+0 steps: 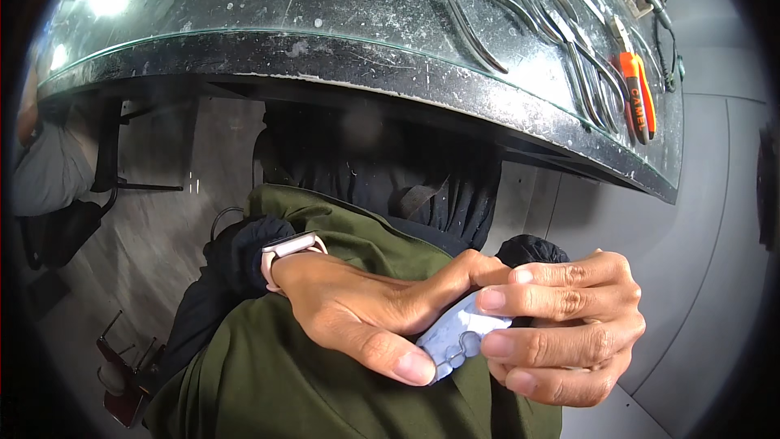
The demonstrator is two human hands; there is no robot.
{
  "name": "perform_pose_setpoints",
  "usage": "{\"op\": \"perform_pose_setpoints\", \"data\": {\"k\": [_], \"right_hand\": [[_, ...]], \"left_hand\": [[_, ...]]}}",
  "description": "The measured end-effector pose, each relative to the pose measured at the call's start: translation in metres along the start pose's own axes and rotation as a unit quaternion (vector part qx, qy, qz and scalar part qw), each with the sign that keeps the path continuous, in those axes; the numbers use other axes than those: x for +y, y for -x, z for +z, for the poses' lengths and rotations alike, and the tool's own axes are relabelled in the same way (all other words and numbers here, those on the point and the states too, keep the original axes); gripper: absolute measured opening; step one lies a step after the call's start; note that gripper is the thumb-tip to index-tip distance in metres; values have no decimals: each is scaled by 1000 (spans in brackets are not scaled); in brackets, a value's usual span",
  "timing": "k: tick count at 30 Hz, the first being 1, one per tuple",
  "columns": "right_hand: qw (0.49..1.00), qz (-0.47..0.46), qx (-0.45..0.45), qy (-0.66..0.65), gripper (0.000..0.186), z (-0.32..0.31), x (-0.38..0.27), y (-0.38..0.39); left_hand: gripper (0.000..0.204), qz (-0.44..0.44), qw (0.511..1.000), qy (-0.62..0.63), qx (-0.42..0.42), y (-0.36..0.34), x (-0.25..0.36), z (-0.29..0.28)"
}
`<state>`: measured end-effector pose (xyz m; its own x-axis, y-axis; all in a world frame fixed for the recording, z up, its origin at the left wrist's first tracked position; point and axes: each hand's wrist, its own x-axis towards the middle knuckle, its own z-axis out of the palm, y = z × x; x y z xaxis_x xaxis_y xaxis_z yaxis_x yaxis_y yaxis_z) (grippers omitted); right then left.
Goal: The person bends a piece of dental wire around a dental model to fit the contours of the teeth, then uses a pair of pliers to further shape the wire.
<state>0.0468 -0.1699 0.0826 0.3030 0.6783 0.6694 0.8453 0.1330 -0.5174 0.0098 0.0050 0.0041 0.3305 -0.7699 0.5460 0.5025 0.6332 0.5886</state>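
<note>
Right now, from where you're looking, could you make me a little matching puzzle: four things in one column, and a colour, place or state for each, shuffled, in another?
Things:
1. Small lump
2. Watch
3. Large cloth
4. Rightmost pliers

Descriptions:
A. olive green
B. orange-handled
C. held by the left hand and the right hand
D. pink-strapped

Right pairs: 1-C, 2-D, 3-A, 4-B

Hand-held, tilted pale blue block point(446, 334), thin bent wire point(462, 348) against its lower side
</note>
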Motion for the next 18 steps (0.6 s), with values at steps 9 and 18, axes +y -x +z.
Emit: {"op": "perform_pose_setpoints", "data": {"k": [9, 18], "right_hand": [[999, 7, 38, -9, 24, 7, 2, 2], [1000, 4, 18, -11, 23, 5, 4, -1]], "left_hand": [[89, 11, 1000, -1, 8, -1, 2, 1], [88, -6, 1000, 14, 11, 1, 1, 1]]}}
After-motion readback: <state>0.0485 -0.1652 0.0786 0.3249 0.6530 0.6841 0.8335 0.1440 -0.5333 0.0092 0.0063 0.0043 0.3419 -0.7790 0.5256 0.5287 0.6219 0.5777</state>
